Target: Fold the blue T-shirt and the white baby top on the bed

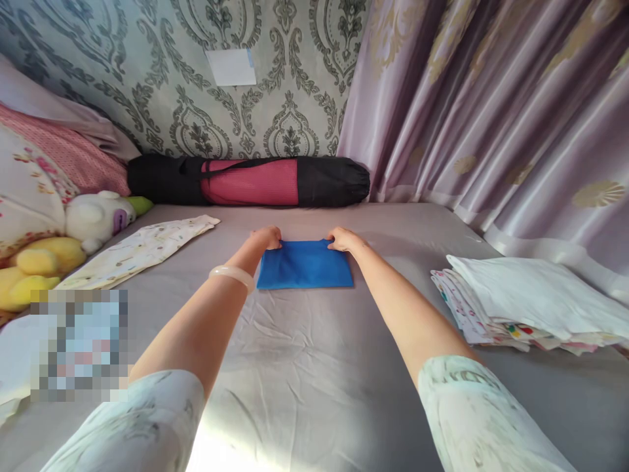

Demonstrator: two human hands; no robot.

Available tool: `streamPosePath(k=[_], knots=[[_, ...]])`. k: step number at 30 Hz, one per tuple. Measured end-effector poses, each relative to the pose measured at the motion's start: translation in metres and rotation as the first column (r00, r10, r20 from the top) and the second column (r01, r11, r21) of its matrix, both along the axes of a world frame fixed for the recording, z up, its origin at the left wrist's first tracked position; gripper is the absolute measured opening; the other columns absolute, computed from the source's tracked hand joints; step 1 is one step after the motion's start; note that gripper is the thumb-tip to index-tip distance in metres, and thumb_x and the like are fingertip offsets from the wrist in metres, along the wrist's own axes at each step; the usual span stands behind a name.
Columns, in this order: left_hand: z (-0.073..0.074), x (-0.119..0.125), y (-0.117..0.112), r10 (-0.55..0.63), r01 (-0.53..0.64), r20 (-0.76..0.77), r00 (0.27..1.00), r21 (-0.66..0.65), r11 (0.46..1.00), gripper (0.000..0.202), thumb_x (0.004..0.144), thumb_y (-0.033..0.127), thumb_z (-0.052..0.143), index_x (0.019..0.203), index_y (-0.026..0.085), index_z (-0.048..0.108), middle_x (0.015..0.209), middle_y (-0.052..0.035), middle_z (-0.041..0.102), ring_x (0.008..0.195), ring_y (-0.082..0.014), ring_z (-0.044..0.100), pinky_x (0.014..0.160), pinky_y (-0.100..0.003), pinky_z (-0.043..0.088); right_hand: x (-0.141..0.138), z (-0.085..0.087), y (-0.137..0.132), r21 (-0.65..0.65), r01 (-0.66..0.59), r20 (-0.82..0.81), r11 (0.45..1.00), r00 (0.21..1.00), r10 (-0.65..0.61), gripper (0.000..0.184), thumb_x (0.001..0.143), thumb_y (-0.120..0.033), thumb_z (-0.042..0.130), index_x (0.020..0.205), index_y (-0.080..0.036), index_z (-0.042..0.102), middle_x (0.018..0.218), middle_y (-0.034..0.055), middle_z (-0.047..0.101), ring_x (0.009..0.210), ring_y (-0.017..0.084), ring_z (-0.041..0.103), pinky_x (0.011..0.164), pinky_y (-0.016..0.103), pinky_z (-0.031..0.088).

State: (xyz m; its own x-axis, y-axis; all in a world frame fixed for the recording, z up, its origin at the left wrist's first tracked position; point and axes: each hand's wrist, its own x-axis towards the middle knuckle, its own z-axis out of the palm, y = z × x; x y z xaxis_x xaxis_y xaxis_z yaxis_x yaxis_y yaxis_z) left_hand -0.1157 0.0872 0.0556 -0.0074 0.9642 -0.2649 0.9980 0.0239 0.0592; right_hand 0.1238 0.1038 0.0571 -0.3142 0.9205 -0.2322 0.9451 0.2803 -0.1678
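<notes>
A folded blue cloth [305, 265] lies on the grey bed sheet [275, 367] in front of me; whether it is a garment I cannot tell. My left hand [268, 237] pinches its far left corner, fingers closed on the fabric. At the far right corner, my right hand [341, 238] grips the cloth in the same way. Between the two hands the far edge dips slightly, while the near edge rests flat on the sheet. A pale bangle [232, 276] circles my left forearm.
To the right is a stack of folded clothes [535, 295], white on top. A rolled pink mat in a black bag [249, 181] lies along the wall. Patterned cloth [147, 249] and plush toys [98, 219] are at left, near a blurred patch. Curtains [442, 98] hang at right.
</notes>
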Motion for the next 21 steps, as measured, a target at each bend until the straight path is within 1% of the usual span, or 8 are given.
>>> streamPosePath(k=[3,6,9,12,15,17,19,21], knots=[[-0.005,-0.002,0.009,-0.037,0.038,0.009,0.999,-0.051,0.998,0.037,0.071,0.032,0.064,0.105,0.020,0.071,0.098,-0.0111,0.073,0.096,-0.0267,0.066,0.083,-0.034,0.050,-0.011,0.004,0.005,-0.033,0.016,0.068,0.999,0.998,-0.014,0.047,0.077,-0.022,0.072,0.124,-0.019,0.064,0.138,0.0135,0.053,0.122,0.027,0.055,0.095,0.033,0.046],[-0.005,-0.005,0.014,-0.078,0.080,0.023,0.997,-0.092,0.993,0.031,0.070,0.029,0.063,0.097,0.018,0.073,0.086,-0.0086,0.073,0.088,-0.0238,0.066,0.079,-0.029,0.050,-0.019,0.008,0.011,-0.090,0.019,0.125,0.996,0.992,-0.007,0.046,0.074,-0.018,0.075,0.119,-0.016,0.067,0.129,0.0151,0.061,0.115,0.029,0.060,0.092,0.035,0.049],[-0.002,-0.009,0.018,-0.114,0.117,0.032,0.993,-0.122,0.986,0.024,0.069,0.030,0.064,0.086,0.018,0.074,0.078,-0.0076,0.071,0.085,-0.0241,0.066,0.077,-0.029,0.050,-0.022,0.010,0.017,-0.142,0.008,0.159,0.990,0.987,0.015,0.040,0.074,-0.019,0.075,0.113,-0.017,0.070,0.117,0.0118,0.068,0.105,0.027,0.065,0.089,0.036,0.051],[0.001,-0.013,0.022,-0.149,0.154,0.043,0.988,-0.141,0.978,0.021,0.067,0.033,0.065,0.080,0.019,0.073,0.078,-0.0078,0.071,0.088,-0.0250,0.065,0.078,-0.030,0.049,-0.020,0.009,0.023,-0.175,-0.003,0.183,0.985,0.982,0.035,0.042,0.073,-0.022,0.074,0.114,-0.017,0.069,0.119,0.0109,0.068,0.104,0.028,0.066,0.088,0.038,0.051],[0.001,-0.015,0.024,-0.173,0.180,0.061,0.983,-0.147,0.973,0.024,0.066,0.035,0.065,0.082,0.020,0.073,0.083,-0.0080,0.071,0.093,-0.0245,0.064,0.078,-0.029,0.048,-0.017,0.008,0.028,-0.193,-0.023,0.190,0.981,0.980,0.061,0.046,0.074,-0.028,0.073,0.118,-0.016,0.068,0.120,0.0117,0.067,0.105,0.028,0.065,0.088,0.039,0.052],[-0.001,-0.016,0.024,-0.163,0.172,0.077,0.984,-0.134,0.976,0.024,0.066,0.034,0.065,0.083,0.020,0.072,0.083,-0.0076,0.071,0.093,-0.0246,0.063,0.078,-0.029,0.048,-0.016,0.007,0.027,-0.186,-0.027,0.158,0.982,0.986,0.057,0.045,0.074,-0.028,0.073,0.117,-0.017,0.068,0.119,0.0119,0.067,0.104,0.029,0.066,0.087,0.039,0.052],[-0.003,-0.016,0.021,-0.140,0.151,0.092,0.986,-0.114,0.982,0.020,0.067,0.032,0.065,0.080,0.019,0.072,0.082,-0.0073,0.070,0.091,-0.0248,0.063,0.077,-0.029,0.048,-0.013,0.006,0.022,-0.175,-0.024,0.118,0.984,0.992,0.045,0.040,0.074,-0.025,0.072,0.113,-0.017,0.069,0.116,0.0119,0.068,0.102,0.028,0.067,0.087,0.038,0.052],[-0.005,-0.014,0.016,-0.121,0.130,0.103,0.987,-0.087,0.988,0.015,0.069,0.027,0.064,0.078,0.018,0.071,0.080,-0.0072,0.070,0.087,-0.0243,0.064,0.077,-0.029,0.048,-0.010,0.005,0.014,-0.152,-0.025,0.089,0.988,0.995,0.039,0.036,0.076,-0.021,0.068,0.112,-0.018,0.069,0.117,0.0119,0.067,0.105,0.028,0.065,0.087,0.036,0.051]])
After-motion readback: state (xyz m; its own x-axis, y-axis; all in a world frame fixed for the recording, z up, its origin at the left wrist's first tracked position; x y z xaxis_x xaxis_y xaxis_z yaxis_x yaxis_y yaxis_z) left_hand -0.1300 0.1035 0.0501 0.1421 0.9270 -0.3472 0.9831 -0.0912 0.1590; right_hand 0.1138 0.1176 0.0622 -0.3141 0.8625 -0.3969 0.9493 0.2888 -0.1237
